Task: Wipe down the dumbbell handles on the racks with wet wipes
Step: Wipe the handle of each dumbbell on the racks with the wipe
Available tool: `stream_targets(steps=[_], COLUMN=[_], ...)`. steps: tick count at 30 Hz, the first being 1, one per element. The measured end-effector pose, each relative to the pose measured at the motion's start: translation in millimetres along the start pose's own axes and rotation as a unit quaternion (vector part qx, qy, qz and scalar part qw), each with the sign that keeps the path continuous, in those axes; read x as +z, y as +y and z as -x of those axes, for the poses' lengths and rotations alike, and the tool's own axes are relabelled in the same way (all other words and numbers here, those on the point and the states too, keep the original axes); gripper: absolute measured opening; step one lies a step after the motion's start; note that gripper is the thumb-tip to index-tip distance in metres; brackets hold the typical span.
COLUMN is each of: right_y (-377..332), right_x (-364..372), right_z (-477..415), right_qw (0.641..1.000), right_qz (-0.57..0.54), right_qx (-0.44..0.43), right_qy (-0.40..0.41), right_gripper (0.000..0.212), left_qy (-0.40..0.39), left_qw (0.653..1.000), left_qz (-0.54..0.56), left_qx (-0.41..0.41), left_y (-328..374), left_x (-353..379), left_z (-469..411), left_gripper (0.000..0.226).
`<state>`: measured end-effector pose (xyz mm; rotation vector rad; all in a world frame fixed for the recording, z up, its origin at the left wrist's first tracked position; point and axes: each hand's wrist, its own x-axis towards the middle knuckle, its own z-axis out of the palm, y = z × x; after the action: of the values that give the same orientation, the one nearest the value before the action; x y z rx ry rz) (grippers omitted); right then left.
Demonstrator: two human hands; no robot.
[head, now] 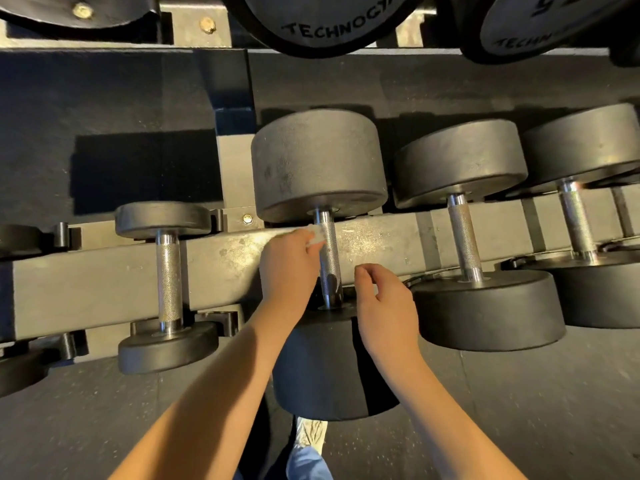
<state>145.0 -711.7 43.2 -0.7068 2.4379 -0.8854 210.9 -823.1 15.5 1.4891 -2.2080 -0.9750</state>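
The long rack [104, 271] carries the big dumbbell [318, 164] right ahead of both hands. Its shiny handle [329, 261] runs just past the left fingertips. The left hand [287, 268] pinches a little wipe [317, 237] against the handle's top end. The right hand [384, 306] hangs close on the other side, fingers loosely bent, holding nothing. The wipe is tiny, so I think it could slip from the pinch or miss the handle's far side.

Dim warm light, hard shadows, fisheye edges
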Motion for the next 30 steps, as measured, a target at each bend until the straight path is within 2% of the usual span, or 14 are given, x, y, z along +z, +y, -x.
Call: stream_targets(steps=[2,4,7,9,11,17,23,30], right_y=[0,-1,-1,-1,0,0,2,4], right_x=[2,2,1,1,1,2,3,3], right_z=[3,5,4,5,5,5,5,5], right_qw=[1.0,0.999,1.0,1.0,0.999,0.999,0.999,0.999], right_qz=[0.013,0.012,0.013,0.013,0.01,0.009,0.001,-0.005], right_qx=[-0.013,-0.015,-0.016,-0.016,-0.02,-0.019,-0.019,-0.022], right_qy=[0.017,0.025,0.023,0.021,0.027,0.031,0.032,0.031], right_gripper=[0.027,0.028,0.028,0.028,0.029,0.033,0.035,0.034], left_qy=[-0.049,-0.072,-0.021,0.02,0.028,-0.019,0.049,-0.041], left_qw=[0.996,0.991,0.991,0.991,0.992,0.997,0.998,0.998], left_qz=[0.038,0.076,0.102,0.104,0.097,0.077,0.038,0.024], left_qx=[-0.058,-0.08,-0.088,-0.078,-0.071,-0.014,0.002,0.035], left_y=[-5,-9,-3,3,8,4,11,0], left_x=[1,1,-2,0,2,-2,4,-1], left_z=[6,7,-4,-12,-12,5,-13,14], left_gripper=[0.027,0.03,0.028,0.028,0.028,0.018,0.019,0.017])
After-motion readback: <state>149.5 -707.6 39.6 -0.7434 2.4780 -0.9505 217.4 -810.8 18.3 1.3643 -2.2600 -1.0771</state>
